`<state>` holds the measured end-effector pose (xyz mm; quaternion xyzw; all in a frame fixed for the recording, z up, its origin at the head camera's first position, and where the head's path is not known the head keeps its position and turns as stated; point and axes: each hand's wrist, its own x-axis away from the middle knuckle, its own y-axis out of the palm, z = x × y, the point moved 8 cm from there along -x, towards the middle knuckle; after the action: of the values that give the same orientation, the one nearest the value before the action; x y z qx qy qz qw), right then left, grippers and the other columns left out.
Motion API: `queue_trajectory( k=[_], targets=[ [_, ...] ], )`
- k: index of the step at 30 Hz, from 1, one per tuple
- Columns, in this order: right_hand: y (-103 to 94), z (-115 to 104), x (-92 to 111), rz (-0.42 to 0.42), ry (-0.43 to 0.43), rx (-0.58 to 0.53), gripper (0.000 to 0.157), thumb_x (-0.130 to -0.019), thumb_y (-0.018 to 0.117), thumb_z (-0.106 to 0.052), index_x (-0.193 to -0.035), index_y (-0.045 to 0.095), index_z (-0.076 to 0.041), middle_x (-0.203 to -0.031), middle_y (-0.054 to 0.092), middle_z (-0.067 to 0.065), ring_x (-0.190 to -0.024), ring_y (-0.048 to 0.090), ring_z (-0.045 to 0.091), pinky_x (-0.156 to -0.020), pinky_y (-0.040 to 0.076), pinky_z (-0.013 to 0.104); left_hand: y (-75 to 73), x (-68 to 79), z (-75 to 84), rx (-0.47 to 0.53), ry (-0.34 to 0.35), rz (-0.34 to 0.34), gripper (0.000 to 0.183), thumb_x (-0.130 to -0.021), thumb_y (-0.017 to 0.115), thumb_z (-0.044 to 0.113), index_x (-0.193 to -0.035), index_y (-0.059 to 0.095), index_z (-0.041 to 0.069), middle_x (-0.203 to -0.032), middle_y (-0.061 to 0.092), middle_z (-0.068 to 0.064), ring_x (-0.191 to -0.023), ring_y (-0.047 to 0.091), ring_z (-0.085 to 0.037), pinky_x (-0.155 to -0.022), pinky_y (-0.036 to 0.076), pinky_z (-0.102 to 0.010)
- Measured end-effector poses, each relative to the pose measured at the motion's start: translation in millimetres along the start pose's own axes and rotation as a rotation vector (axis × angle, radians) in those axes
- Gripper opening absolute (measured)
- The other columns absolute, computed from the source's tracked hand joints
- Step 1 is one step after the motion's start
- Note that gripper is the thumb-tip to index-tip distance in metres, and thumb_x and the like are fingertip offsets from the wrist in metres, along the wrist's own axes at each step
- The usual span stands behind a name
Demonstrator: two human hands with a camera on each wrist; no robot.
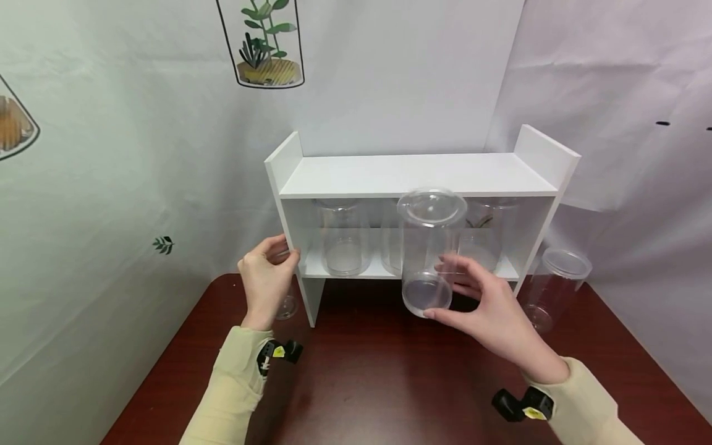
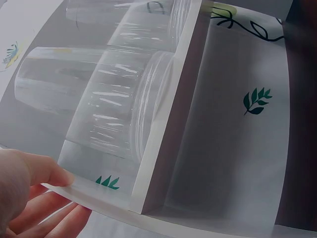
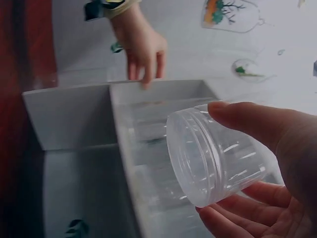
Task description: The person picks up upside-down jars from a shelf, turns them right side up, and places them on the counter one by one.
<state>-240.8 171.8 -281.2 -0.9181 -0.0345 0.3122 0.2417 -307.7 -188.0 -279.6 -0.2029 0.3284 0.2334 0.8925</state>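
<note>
In the head view my right hand (image 1: 492,309) grips a clear plastic jar (image 1: 425,253) low on its body, thumb in front and fingers round the right side. The jar is upright, in front of the white shelf unit (image 1: 411,176), and overlaps its lower board. The right wrist view shows the jar's round end (image 3: 185,158) between thumb and fingers. At the unit's left side my left hand (image 1: 264,281) pinches the front edge of the side panel (image 2: 106,206), thumb on the inner face and fingers outside. Several clear jars (image 1: 345,244) stand on the lower board behind the held one.
Right of the unit another clear jar (image 1: 559,284) stands on the dark red table (image 1: 356,383). Behind my left wrist, part of a clear container (image 1: 286,307) shows on the table. Printed cloth walls (image 1: 139,136) enclose the table at the back and sides.
</note>
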Motion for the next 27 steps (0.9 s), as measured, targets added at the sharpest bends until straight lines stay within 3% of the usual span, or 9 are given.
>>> queue_trajectory(
  k=[4,9,19,27],
  targets=[
    [8.5,12.4,12.3,-0.012,0.005,0.005,0.077,-0.069,0.097,-0.016,-0.135,0.059,-0.008,-0.121,0.069,0.004,-0.106,0.069,0.016,-0.090,0.055,0.025,0.3,0.0,-0.1,0.009,-0.004,0.000,0.029,-0.083,0.079,-0.001,-0.112,0.075,-0.004,-0.097,0.076,-0.015,-0.081,0.075,-0.025,-0.067,0.055,-0.013],
    [15.7,23.0,25.7,-0.036,-0.008,0.023,0.074,-0.070,0.097,-0.019,-0.135,0.060,-0.018,-0.122,0.068,-0.002,-0.109,0.067,0.015,-0.090,0.054,0.023,0.6,-0.1,-1.8,0.017,-0.011,0.002,0.029,-0.083,0.079,-0.001,-0.112,0.075,-0.004,-0.097,0.076,-0.015,-0.081,0.075,-0.023,-0.067,0.056,-0.014],
    [18.5,36.1,39.3,-0.099,-0.053,0.017,0.081,-0.065,0.097,-0.005,-0.135,0.059,-0.018,-0.126,0.060,-0.005,-0.109,0.064,0.012,-0.092,0.053,0.022,1.3,3.2,-3.6,0.056,-0.001,0.043,0.028,-0.084,0.078,-0.001,-0.112,0.075,-0.003,-0.100,0.076,-0.015,-0.082,0.075,-0.024,-0.069,0.057,-0.016],
    [17.3,37.3,39.8,-0.094,-0.072,0.034,0.074,-0.062,0.097,-0.003,-0.126,0.063,-0.018,-0.121,0.060,-0.007,-0.104,0.063,0.010,-0.090,0.054,0.021,-9.5,13.7,-1.7,0.141,0.018,0.132,0.042,-0.083,0.086,0.011,-0.123,0.074,0.010,-0.115,0.074,-0.003,-0.094,0.074,-0.021,-0.080,0.059,-0.025]
  ],
)
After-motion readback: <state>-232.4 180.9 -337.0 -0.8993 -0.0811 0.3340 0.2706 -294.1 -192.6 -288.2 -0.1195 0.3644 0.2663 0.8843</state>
